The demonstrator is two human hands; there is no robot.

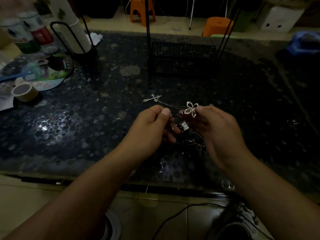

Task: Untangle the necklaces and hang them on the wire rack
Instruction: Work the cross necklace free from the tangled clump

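Left hand: the left hand (152,125) is raised over the dark pebble-patterned glass table (86,129), fingers curled, thumb and forefinger pinching a thin dark cord.
Right hand: the right hand (216,129) is just right of it, fingers curled, pinching the silver open-petal flower pendant (191,109).
Tangle: the silver necklaces (187,134) hang between and under both hands; a small square pendant (184,126) dangles in the gap, and looped chain lies on the table nearer.
Cross: a silver cross pendant (154,98) lies on the table just beyond the hands, its chain running right.
Rack: the black wire rack (183,58) stands far, centre.
Far left: a stack of white paper cups (76,32), a roll of tape (25,92).
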